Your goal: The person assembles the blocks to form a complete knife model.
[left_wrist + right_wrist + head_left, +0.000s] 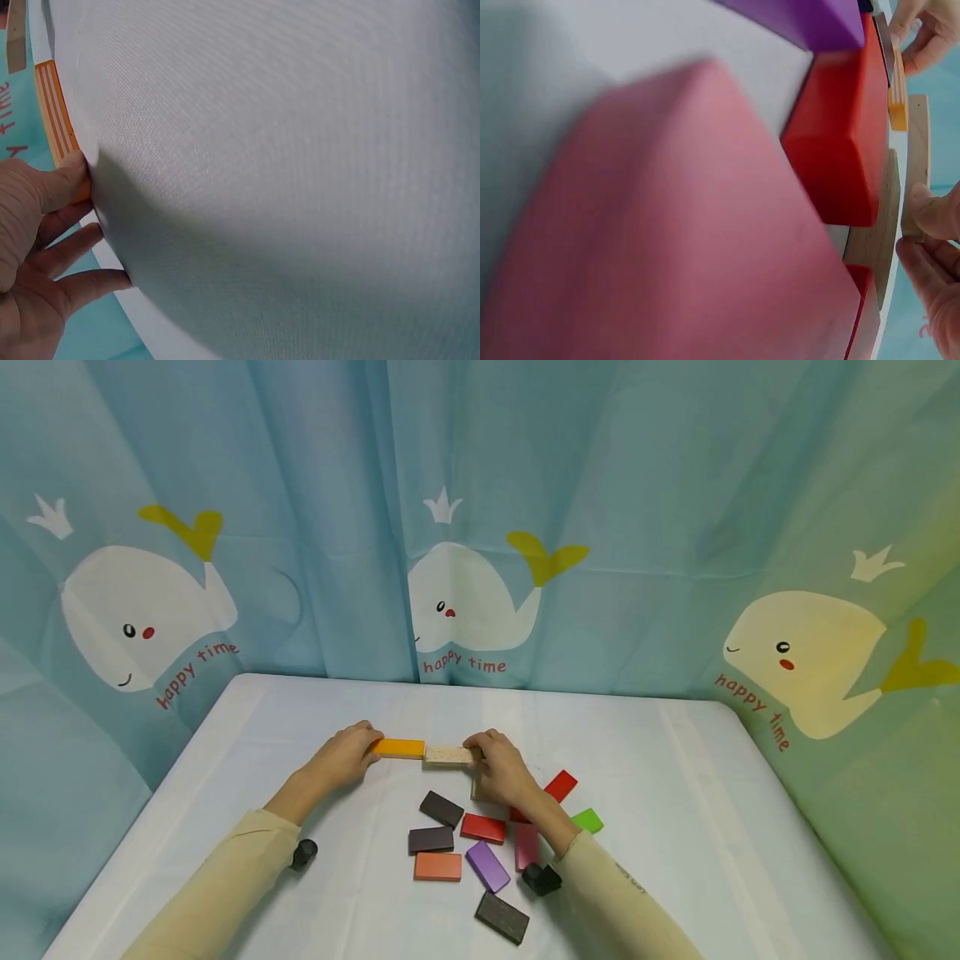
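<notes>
At the far part of the table, my left hand (347, 756) pinches the left end of a yellow-orange block (400, 748). In the left wrist view, that block (55, 109) shows striped grooves, with the thumb on its near face. My right hand (504, 770) grips the right end of a plain wooden block (447, 756) between thumb and fingers. The two blocks lie end to end in the head view. From the right wrist, the wooden block (918, 142) shows a gap to the yellow-orange block (897, 105). Another wooden block (877, 240) lies below the right hand, mostly hidden in the head view.
Nearer me lie several loose blocks: dark ones (502, 917), red ones (483, 828), an orange one (438, 867), a purple one (487, 866), a pink one (527, 847) and a green one (588, 820). A blue curtain (637, 627) hangs behind the white table (337, 902).
</notes>
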`<state>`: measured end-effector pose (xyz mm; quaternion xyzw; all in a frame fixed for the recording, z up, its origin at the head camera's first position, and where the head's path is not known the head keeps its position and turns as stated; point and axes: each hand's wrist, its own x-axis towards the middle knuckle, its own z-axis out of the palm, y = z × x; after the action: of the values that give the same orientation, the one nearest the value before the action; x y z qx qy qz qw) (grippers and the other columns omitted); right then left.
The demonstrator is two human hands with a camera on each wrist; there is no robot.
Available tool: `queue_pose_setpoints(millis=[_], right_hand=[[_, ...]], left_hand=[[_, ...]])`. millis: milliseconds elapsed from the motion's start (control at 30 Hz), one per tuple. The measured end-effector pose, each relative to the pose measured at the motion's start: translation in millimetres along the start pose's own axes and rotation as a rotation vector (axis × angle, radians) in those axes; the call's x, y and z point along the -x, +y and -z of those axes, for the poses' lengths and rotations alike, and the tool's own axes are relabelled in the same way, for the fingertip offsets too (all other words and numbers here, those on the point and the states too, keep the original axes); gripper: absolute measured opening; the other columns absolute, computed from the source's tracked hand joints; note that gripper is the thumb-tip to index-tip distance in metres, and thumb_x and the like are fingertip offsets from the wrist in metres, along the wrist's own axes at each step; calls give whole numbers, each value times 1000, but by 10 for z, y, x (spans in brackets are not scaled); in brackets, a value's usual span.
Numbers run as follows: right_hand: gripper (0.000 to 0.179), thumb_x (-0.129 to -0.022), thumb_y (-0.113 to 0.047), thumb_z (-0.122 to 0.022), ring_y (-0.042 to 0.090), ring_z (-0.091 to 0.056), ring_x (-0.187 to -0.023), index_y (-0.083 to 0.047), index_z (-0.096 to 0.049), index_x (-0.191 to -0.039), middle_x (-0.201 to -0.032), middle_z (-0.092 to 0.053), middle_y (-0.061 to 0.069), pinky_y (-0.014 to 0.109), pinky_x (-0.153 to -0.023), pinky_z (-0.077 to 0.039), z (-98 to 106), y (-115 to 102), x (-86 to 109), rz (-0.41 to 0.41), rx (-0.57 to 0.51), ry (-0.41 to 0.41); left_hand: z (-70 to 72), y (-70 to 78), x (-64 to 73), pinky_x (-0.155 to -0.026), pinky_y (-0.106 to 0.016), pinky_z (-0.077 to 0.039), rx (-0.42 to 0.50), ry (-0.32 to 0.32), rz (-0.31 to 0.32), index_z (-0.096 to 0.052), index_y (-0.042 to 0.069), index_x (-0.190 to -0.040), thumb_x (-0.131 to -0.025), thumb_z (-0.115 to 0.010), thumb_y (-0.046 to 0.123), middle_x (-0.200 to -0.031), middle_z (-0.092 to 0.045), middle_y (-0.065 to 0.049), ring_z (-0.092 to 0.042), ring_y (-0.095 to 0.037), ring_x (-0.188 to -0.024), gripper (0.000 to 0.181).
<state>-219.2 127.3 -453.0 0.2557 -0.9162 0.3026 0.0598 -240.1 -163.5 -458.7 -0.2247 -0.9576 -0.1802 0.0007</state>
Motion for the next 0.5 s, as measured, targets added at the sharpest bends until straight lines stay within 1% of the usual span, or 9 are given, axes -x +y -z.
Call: queue_pose_setpoints(millis=[67,300,500], right_hand=[[22,-89,6,-70,29,-58,-91,6,-67,-111,-100,-64,16,48,-83,-52,-2,20,-27,-3,4,1],[22,-89,5,-71,29,-58,-91,6,-67,-110,-99,-63,15,48,-84,-51,-29,55,-106,-25,7,-31],[23,-90,4,-71,30,-59,-97,5,-67,-112,-104,-64,17,48,-90,-52,-64,64,-168,-61,18,-61]], left_hand=[[1,-5,2,-84,-44,-55,4,-2,0,-68,-7,-118,-94,-72,4,-103,-64,-14,-62,-26,-89,26],[10,0,-3,-85,-44,-55,17,-8,-6,-68,-7,-118,-95,-71,4,-102,-64,-14,-62,-25,-90,26],[11,3,0,-83,-42,-56,20,-9,-7,-68,-7,-117,-94,-72,4,-101,-63,-13,-61,-24,-88,25]])
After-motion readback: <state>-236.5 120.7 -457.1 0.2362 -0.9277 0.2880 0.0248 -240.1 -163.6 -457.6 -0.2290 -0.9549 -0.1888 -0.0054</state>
